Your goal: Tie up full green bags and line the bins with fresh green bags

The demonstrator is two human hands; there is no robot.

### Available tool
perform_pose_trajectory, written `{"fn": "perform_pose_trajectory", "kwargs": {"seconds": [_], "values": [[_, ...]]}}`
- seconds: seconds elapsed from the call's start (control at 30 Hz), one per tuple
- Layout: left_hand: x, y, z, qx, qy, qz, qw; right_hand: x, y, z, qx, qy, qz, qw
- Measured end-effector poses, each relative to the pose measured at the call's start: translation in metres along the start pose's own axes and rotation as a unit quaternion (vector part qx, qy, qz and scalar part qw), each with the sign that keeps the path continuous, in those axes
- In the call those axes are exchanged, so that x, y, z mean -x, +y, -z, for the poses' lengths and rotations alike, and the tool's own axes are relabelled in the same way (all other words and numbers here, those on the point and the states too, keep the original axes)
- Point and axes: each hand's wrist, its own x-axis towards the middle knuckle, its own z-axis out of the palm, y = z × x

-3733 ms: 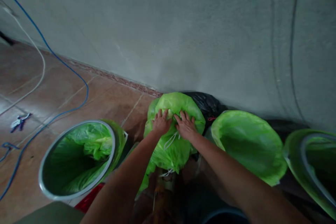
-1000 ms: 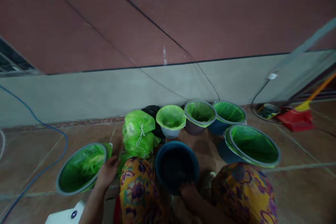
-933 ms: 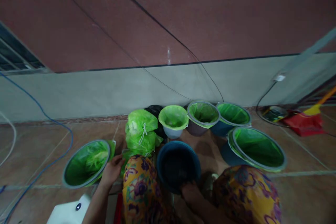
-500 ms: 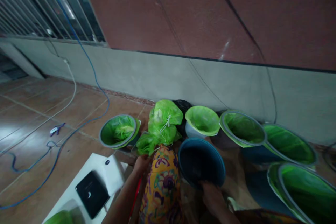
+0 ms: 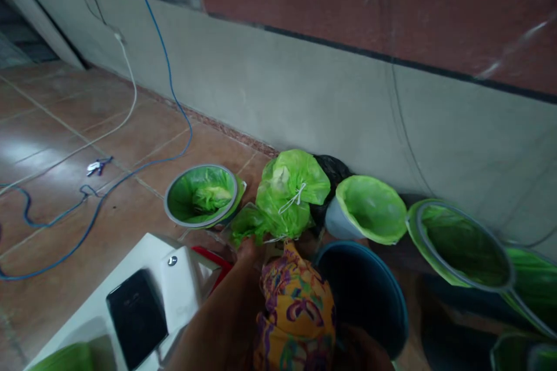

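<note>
My left hand point(image 5: 250, 250) reaches forward to a loose green plastic bag point(image 5: 249, 225). Its fingers look closed on the bag's near edge, though the fingertips are partly covered. Just beyond sits a full, knotted green bag point(image 5: 285, 185) with white ties. My right hand point(image 5: 363, 348) is low and dim at the near rim of a dark blue bucket point(image 5: 398, 295), partly behind my knee in yellow patterned cloth point(image 5: 300, 313). Its fingers cannot be made out. The bucket's inside is dark.
A grey-rimmed bin point(image 5: 167, 208) with a green liner stands at left. More lined bins point(image 5: 348, 223) run along the wall to the right. A black bag point(image 5: 331, 171) lies behind. A white surface point(image 5: 87, 301) holds a dark phone point(image 5: 137, 319). A blue cable point(image 5: 163, 159) crosses the tiles.
The view has turned downward and to the left, so the bins appear further right. My left hand stays at the green plastic bag. My right hand stays by the bucket's near rim, now darker and less visible.
</note>
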Motion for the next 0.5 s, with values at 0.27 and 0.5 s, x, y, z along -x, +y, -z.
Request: {"fn": "perform_pose_trajectory", "kwargs": {"seconds": [0.27,0.5], "values": [[0.017,0.018,0.043,-0.040,0.085,-0.047,0.994,-0.013,-0.022,0.025,-0.022,0.047,-0.016,0.999],[0.071,0.027,0.123,0.014,0.244,-0.123,0.962,-0.054,-0.082,0.083,-0.099,0.166,0.051,0.980]]}}
